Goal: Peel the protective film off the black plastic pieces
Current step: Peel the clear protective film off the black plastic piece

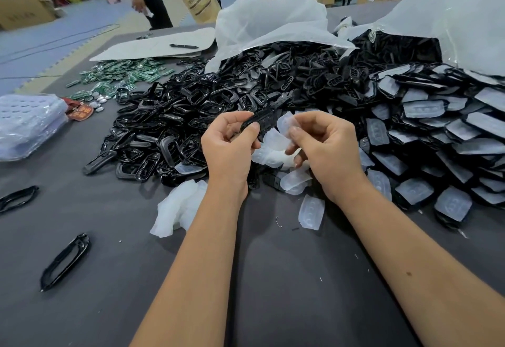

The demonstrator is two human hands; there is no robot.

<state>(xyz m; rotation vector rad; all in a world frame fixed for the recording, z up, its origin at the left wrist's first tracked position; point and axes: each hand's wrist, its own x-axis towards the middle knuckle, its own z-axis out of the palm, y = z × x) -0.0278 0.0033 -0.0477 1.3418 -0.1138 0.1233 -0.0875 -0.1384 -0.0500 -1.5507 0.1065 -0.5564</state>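
My left hand (231,141) pinches a black plastic piece (263,121) with button holes, held above the table's middle. My right hand (325,141) pinches a translucent film (287,122) that is partly lifted off the piece's right end. Loose peeled films (177,207) lie on the grey table below my hands. To the right, a large heap of film-covered black pieces (437,141) is stacked. Behind my hands sits a pile of bare black frames (191,106).
Two black frames (67,260) lie alone at the near left. Green circuit boards (123,78) are scattered at the far left, beside a plastic-wrapped stack (27,125). White plastic bags (273,24) stand behind the piles. A person stands beyond the table.
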